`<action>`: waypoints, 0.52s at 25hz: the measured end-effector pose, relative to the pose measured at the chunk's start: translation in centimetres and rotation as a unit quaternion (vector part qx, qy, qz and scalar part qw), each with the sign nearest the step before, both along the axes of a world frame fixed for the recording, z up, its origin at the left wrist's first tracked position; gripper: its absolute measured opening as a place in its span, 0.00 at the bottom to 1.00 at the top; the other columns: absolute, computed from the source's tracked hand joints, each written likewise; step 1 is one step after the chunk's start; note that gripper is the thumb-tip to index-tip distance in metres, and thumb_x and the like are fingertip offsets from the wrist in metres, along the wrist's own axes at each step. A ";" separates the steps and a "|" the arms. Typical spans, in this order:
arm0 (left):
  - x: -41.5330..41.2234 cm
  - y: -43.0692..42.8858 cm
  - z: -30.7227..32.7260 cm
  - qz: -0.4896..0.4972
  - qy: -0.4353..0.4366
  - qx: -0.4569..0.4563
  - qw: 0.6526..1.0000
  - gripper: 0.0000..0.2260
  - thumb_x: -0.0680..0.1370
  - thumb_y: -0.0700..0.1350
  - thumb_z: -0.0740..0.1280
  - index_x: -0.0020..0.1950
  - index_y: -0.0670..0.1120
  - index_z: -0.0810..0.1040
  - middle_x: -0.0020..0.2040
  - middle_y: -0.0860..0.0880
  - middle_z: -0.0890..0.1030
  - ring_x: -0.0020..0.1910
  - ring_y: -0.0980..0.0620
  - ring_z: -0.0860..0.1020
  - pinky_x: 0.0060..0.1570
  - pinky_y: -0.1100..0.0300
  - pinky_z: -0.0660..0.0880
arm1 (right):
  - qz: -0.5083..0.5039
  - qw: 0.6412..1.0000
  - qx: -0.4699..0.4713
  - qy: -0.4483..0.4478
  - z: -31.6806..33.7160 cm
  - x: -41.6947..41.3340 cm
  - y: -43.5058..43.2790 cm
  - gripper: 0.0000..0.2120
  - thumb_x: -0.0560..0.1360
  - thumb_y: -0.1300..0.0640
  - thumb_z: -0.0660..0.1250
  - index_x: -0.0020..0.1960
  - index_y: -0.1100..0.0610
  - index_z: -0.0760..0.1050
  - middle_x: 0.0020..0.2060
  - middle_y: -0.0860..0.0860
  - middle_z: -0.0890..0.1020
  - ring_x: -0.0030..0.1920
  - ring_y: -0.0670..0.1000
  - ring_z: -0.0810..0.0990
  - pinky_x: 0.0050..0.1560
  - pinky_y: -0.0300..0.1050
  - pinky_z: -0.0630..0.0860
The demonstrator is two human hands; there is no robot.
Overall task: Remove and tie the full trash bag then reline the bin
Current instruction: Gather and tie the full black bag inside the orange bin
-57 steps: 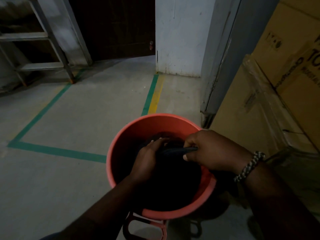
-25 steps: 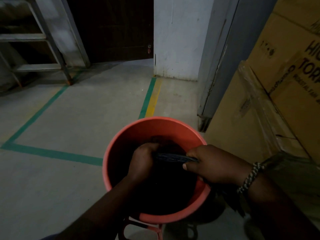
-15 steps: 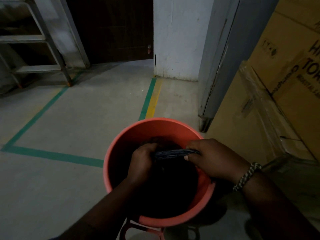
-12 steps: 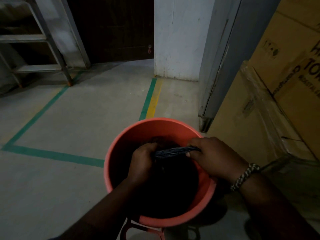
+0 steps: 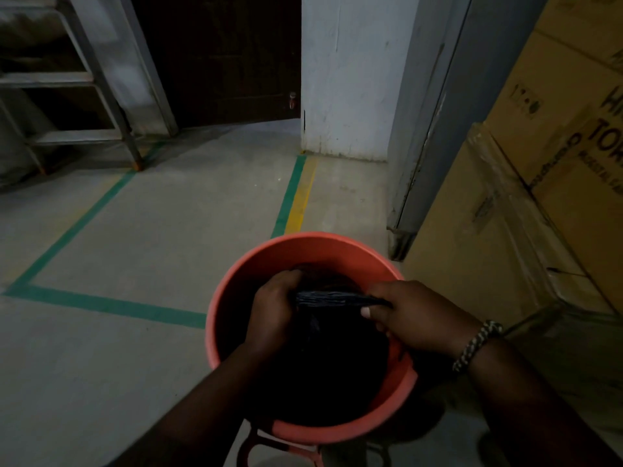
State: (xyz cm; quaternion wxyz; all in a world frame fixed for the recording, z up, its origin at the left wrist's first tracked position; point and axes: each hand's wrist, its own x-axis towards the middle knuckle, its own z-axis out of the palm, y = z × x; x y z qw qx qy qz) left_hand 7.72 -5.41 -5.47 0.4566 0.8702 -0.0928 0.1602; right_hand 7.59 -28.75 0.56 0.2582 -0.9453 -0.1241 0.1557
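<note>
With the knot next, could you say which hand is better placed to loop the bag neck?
Probably the right hand: it grips the twisted black plastic bag neck at its end, over the round orange plastic bin; the left hand anchors it.

- An orange bin [image 5: 303,254] sits at lower centre of the frame, a black trash bag [image 5: 337,365] inside it.
- The left hand [image 5: 274,310] and right hand [image 5: 416,316] each grip one end of the bag's twisted neck [image 5: 332,298], stretched level between them.
- Cardboard boxes [image 5: 539,163] fill the right edge.

Shadow hides the trash bag [image 5: 337,299] below its neck.
</note>
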 end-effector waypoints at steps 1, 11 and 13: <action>0.1 0.1 0.5 -0.002 -0.009 -0.002 1.000 0.12 0.72 0.37 0.70 0.53 0.48 0.85 0.49 0.52 0.85 0.51 0.56 0.81 0.55 0.59 0.76 | -0.002 0.999 0.030 0.013 0.1 -0.1 -0.1 0.08 0.79 0.49 0.69 0.42 0.47 0.77 0.37 0.49 0.85 0.37 0.47 0.84 0.46 0.52 0.82; 2.6 -0.5 7.5 -0.076 -0.039 0.073 0.994 0.03 0.69 0.41 0.70 0.43 0.46 0.80 0.39 0.55 0.82 0.45 0.57 0.82 0.43 0.60 0.75 | -0.105 0.958 0.264 0.032 0.3 1.0 -2.8 0.22 0.68 0.41 0.78 0.61 0.41 0.80 0.56 0.44 0.86 0.57 0.46 0.84 0.62 0.56 0.80; 3.0 -0.4 9.9 -0.078 -0.058 0.077 0.992 0.02 0.69 0.41 0.69 0.40 0.46 0.78 0.37 0.53 0.80 0.41 0.56 0.79 0.39 0.60 0.72 | -0.130 0.927 0.344 0.074 0.4 1.4 -3.0 0.23 0.72 0.47 0.78 0.65 0.42 0.79 0.60 0.46 0.85 0.62 0.48 0.83 0.67 0.59 0.78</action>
